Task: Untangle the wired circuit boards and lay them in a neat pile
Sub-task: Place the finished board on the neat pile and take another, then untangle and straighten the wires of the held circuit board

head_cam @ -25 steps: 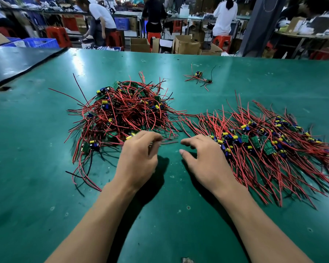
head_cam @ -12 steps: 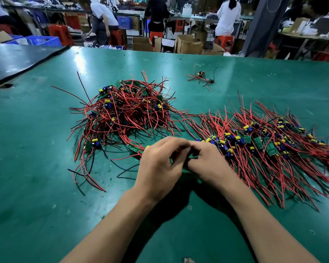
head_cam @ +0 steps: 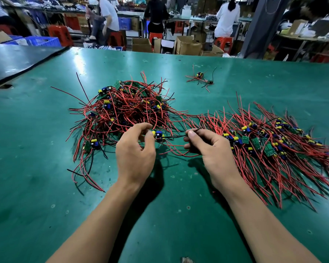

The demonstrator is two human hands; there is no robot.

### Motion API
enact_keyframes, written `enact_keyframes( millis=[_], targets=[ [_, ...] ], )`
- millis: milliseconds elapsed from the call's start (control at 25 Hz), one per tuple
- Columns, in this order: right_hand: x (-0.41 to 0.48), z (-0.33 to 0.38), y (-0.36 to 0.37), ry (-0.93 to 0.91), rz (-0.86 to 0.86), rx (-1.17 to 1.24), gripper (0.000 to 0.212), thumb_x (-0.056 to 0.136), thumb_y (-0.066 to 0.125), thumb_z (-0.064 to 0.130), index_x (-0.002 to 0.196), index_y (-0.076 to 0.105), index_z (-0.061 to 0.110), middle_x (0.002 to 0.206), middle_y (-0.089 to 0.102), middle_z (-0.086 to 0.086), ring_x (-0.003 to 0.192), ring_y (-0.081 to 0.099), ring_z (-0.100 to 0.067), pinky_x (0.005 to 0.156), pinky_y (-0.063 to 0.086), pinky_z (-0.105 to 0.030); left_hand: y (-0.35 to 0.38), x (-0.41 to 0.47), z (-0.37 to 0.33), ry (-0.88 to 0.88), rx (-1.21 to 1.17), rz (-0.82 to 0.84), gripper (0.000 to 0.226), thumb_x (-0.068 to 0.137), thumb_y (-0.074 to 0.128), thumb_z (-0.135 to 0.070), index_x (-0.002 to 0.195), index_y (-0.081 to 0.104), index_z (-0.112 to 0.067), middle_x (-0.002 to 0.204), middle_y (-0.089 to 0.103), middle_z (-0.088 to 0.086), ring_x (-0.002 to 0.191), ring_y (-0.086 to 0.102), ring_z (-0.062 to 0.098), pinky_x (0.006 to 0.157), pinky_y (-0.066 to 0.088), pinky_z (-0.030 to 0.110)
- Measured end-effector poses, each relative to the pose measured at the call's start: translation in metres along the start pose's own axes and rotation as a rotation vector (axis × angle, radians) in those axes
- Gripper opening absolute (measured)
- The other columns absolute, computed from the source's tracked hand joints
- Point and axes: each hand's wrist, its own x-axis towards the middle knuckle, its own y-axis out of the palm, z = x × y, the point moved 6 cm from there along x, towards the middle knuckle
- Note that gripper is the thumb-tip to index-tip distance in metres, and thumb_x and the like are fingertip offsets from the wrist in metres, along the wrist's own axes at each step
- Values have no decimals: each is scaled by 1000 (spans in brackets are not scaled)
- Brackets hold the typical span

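The fanned pile of red-wired green circuit boards (head_cam: 268, 150) runs off-frame at 3 o'clock; the white-shirted person (head_cam: 227, 18) at 1 o'clock is blurred.

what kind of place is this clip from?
Probably an electronics assembly workshop: heaps of wired circuit boards on a big green worktable, other workers behind, cardboard boxes and red stools on the floor.

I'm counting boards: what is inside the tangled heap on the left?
The tangled heap shows green boards, with blue and yellow parts, among red and black wires. Boards buried deeper are covered, so uncountable.
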Motion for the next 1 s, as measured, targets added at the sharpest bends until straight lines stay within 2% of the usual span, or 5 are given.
enact_keyframes(
  millis=[200,360,760,880,1000],
  targets=[
    [1,2,-1,17,-28,169,7,93,70,15,89,76,14,82,75,0,69,68,-13,68,56,-21,6,-2,2,21,240,144,38,75,55,-17,109,70,-14,105,70,-1,102,55,24,94,43,36],
    [1,10,-6,-42,-36,162,8,89,73,22,83,80,23,81,73,6,66,62,-8,67,51,-18,8,-3,2,39,356,177,33,79,67,-16,112,72,-16,106,72,-1,103,53,26,93,43,44],
    [3,20,-6,143,67,705,11,84,62,25,88,68,16,75,70,-1,64,69,-13,60,59,-26,13,-12,-27,292,298,201,47,66,59,-16,111,72,-18,115,69,-5,119,55,21,107,34,48],
    [3,17,-4,205,80,771,13,83,62,25,90,66,15,73,71,0,62,70,-10,58,59,-24,26,-19,-31,340,206,295,42,75,67,-21,117,70,-14,117,69,-2,120,56,19,110,36,39],
    [4,13,-5,232,104,776,16,84,62,26,92,67,13,75,72,0,64,71,-11,58,59,-24,29,-22,-30,312,109,290,31,83,75,-19,113,71,-10,103,72,-2,100,64,16,94,45,25]
  ],
)
